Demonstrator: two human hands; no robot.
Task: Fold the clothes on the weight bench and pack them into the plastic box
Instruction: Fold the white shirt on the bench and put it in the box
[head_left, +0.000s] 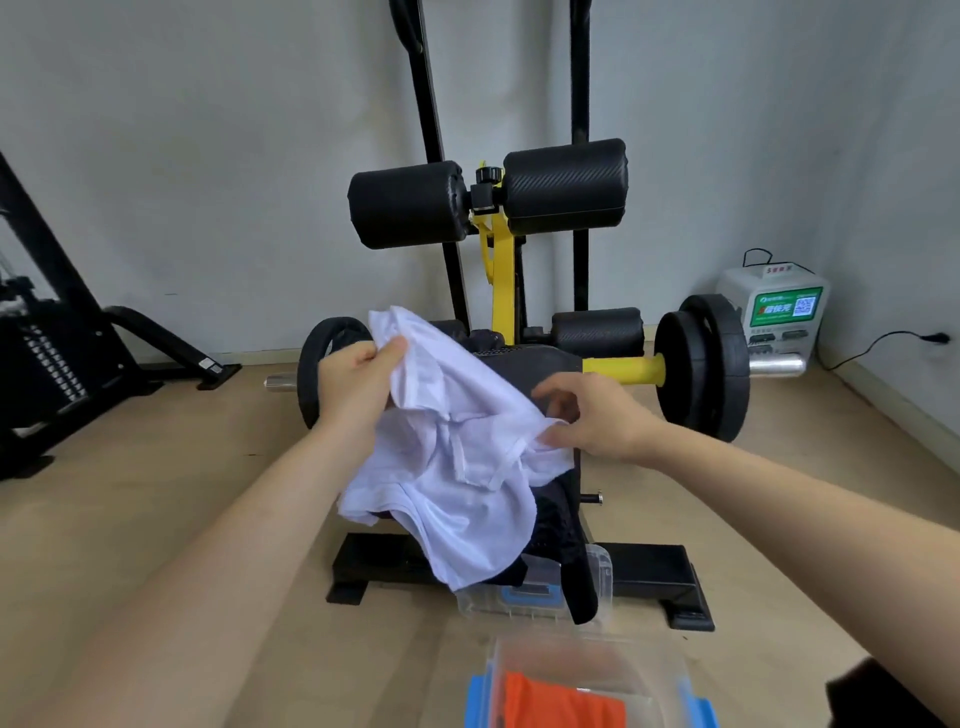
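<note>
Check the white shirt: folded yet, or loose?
Not folded. The white shirt hangs crumpled and bunched over the bench, the left hand gripping its top corner, the right hand pinching an edge.

Crumpled white shirt over black weight bench; clear plastic box, orange garment inside, in front.

Person visible as two arms only. Left hand bare; right hand bare. Fingers of both hands bare as well. Left forearm and right forearm uncovered as far as the frame edges. Lower right corner: patch of dark fabric, blurred; cannot tell whether it is the person's clothing or what garment.
</note>
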